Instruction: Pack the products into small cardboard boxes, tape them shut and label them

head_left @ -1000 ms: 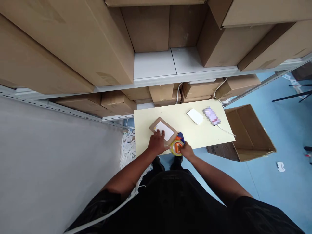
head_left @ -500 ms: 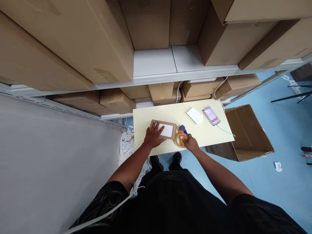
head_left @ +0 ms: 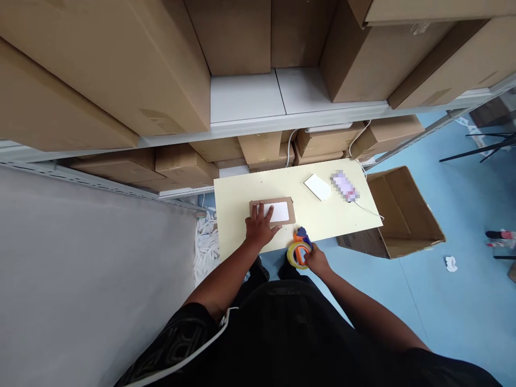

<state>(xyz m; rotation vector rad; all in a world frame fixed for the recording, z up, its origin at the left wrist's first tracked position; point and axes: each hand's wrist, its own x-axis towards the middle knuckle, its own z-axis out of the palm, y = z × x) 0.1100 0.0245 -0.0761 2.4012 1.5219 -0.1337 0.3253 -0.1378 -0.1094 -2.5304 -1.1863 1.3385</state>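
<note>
A flat brown cardboard parcel (head_left: 282,206) with a white label lies on the pale yellow table (head_left: 237,193). My left hand (head_left: 260,227) rests flat on its left end, fingers spread. My right hand (head_left: 316,260) grips an orange and blue tape dispenser (head_left: 299,249) with a yellowish roll, held at the table's near edge, just right of the parcel.
A white card (head_left: 317,187) and a phone (head_left: 344,186) on a white cable lie at the table's far right. An open cardboard box (head_left: 403,215) stands on the blue floor to the right. Shelves loaded with cardboard boxes (head_left: 121,70) rise behind the table. White scraps (head_left: 205,247) lie at the left.
The parcel has turned square to the table under my left hand. My right hand pulled the tape dispenser back from the parcel's right end to the table's near edge.
</note>
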